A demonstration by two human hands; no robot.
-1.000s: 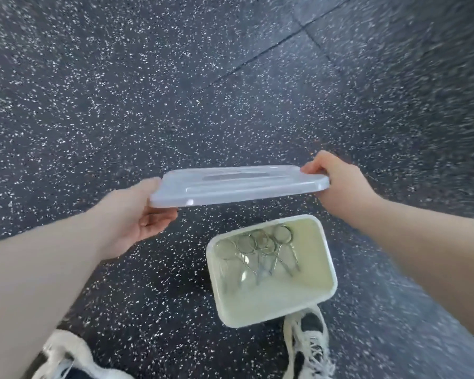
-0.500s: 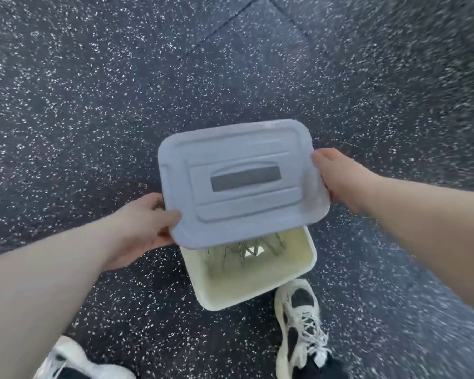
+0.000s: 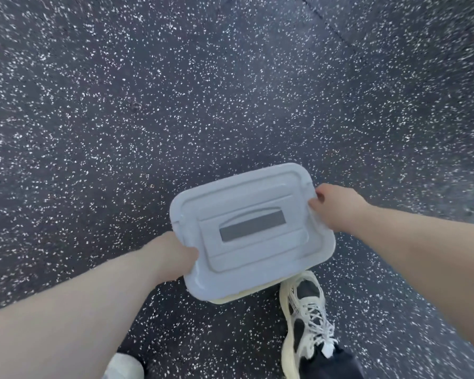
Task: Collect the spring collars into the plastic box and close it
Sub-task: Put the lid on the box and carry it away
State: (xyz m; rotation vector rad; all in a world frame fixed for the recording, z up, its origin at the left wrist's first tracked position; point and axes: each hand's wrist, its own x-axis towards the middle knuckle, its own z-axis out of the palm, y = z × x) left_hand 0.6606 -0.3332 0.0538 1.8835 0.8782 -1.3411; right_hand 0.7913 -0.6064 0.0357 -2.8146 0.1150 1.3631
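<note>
Holding the grey lid [image 3: 252, 231] by its two short ends, the left hand [image 3: 173, 255] and right hand [image 3: 337, 206] have it over the cream plastic box [image 3: 230, 298] on the floor [image 3: 175, 105]; fingers pinch the rim, spring collars are hidden, and pressing it shut looks left to do
</note>
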